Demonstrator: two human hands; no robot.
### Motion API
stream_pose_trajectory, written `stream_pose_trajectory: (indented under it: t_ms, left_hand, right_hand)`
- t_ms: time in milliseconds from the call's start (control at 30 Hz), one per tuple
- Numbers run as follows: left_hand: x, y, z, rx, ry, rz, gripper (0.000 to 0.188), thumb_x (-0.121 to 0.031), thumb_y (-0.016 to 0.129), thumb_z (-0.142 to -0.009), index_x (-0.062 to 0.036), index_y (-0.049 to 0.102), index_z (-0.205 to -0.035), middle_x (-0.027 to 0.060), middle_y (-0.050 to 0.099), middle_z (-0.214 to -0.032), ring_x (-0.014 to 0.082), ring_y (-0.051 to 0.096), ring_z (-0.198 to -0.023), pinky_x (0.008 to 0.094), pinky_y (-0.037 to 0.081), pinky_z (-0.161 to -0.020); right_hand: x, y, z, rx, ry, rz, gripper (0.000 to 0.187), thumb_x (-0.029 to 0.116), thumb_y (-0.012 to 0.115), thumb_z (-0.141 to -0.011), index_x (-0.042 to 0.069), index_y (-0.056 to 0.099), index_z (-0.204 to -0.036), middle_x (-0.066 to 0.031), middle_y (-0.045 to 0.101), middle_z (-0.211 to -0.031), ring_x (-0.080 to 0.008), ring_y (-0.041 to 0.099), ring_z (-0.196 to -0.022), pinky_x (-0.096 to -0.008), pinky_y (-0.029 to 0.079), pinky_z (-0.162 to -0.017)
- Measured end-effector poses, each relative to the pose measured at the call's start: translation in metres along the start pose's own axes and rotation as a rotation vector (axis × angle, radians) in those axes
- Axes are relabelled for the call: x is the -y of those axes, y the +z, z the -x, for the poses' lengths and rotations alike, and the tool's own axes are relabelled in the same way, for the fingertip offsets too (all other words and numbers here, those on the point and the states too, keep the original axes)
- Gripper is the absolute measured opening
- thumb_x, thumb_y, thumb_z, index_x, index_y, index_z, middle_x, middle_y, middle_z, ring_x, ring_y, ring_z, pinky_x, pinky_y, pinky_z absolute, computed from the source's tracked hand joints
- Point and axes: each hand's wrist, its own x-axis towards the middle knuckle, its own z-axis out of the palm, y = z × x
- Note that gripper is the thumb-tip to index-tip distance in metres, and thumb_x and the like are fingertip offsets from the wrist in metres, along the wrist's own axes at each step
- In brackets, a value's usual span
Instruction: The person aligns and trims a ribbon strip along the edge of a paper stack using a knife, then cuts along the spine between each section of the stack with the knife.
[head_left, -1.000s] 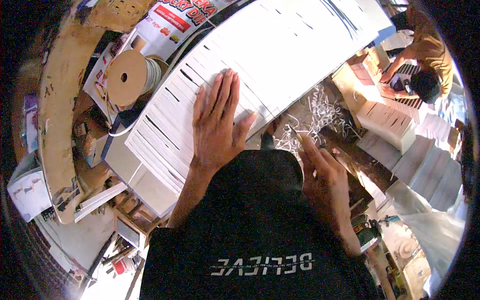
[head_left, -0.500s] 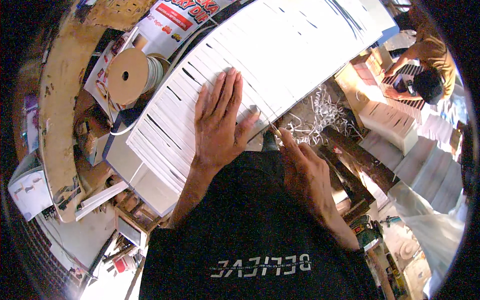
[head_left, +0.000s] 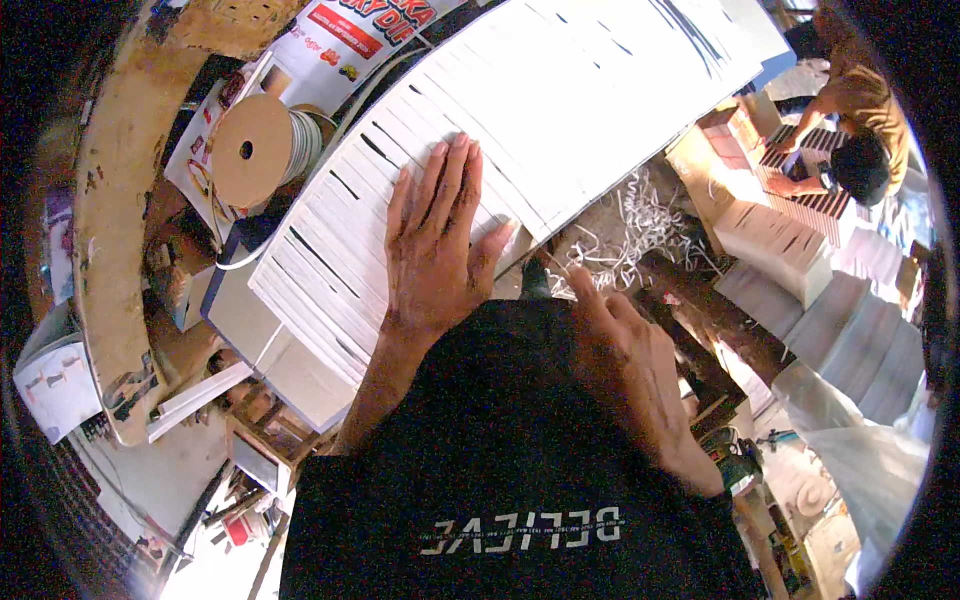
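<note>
A long row of white paper blocks [head_left: 330, 240], packed side by side with dark slits between them, lies slantwise on a board. My left hand [head_left: 432, 235] rests flat on the row, fingers stretched together and the thumb apart toward the near edge. At that edge, right of the thumb, my right hand [head_left: 625, 335] is closed with its fingertips pinched. A thin dark thing seems to run from its fingertips along the edge; it is too small and blurred to name.
A spool [head_left: 255, 150] of pale cord stands left of the row. Curled white paper strips [head_left: 645, 225] litter the right side. Beyond them a person [head_left: 855, 140] bends over stacked paper [head_left: 775, 240]. A clear plastic sheet [head_left: 850, 450] hangs at the lower right.
My right hand has drawn slightly down and right, toward my body, along the near edge. My left hand stays flat on the row. At the right, the other person's arms have shifted slightly.
</note>
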Motion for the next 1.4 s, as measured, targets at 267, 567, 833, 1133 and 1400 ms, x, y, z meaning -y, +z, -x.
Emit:
stream_pose_trajectory:
  t_ms: [267,567,833,1133,1400]
  left_hand:
    - [0.006,-0.003,0.005,0.009,0.006,0.007,0.075,-0.046,0.055,-0.103,-0.002,0.037,-0.161,0.0157,0.037,-0.168,0.0349,0.033,-0.156,0.0561,0.022,-0.127]
    - [0.01,-0.009,0.012,0.037,0.007,-0.018,0.075,-0.051,0.052,-0.104,-0.0013,0.042,-0.159,0.0141,0.039,-0.167,0.0313,0.032,-0.157,0.054,0.021,-0.127]
    - [0.009,-0.007,0.012,0.036,0.005,-0.001,0.075,-0.047,0.056,-0.103,-0.0021,0.038,-0.161,0.0151,0.037,-0.168,0.0341,0.032,-0.156,0.0568,0.022,-0.126]
    - [0.011,-0.003,0.013,-0.017,0.012,0.019,0.075,-0.046,0.06,-0.101,-0.0035,0.04,-0.16,0.0154,0.039,-0.167,0.0349,0.035,-0.154,0.0571,0.023,-0.126]
    - [0.01,-0.006,0.014,0.02,-0.019,0.011,0.077,-0.049,0.056,-0.102,-0.0035,0.038,-0.161,0.0152,0.038,-0.168,0.0337,0.033,-0.156,0.0562,0.021,-0.127]
  right_hand:
    - [0.001,-0.011,-0.005,0.245,0.087,0.127,0.051,0.005,0.058,-0.094,0.007,0.051,-0.144,-0.0258,0.069,-0.096,-0.0441,0.071,-0.078,-0.0535,0.057,-0.064]
    - [0.0,0.003,0.005,-0.191,-0.037,-0.247,0.047,0.0,0.067,-0.096,0.013,0.063,-0.142,-0.0166,0.071,-0.091,-0.0328,0.07,-0.075,-0.0401,0.056,-0.069]
    - [0.002,0.025,-0.004,-0.189,-0.031,-0.255,0.04,0.006,0.067,-0.099,0.013,0.066,-0.138,-0.0174,0.066,-0.083,-0.0344,0.066,-0.067,-0.0444,0.053,-0.061]
    - [0.004,0.02,-0.003,-0.112,-0.008,-0.166,0.039,0.008,0.065,-0.1,0.012,0.064,-0.139,-0.0178,0.066,-0.083,-0.0361,0.067,-0.068,-0.0477,0.052,-0.06]
    - [0.007,0.003,0.006,-0.032,-0.026,-0.087,0.047,0.0,0.063,-0.094,0.011,0.059,-0.14,-0.0193,0.067,-0.087,-0.0401,0.068,-0.071,-0.0496,0.052,-0.061]
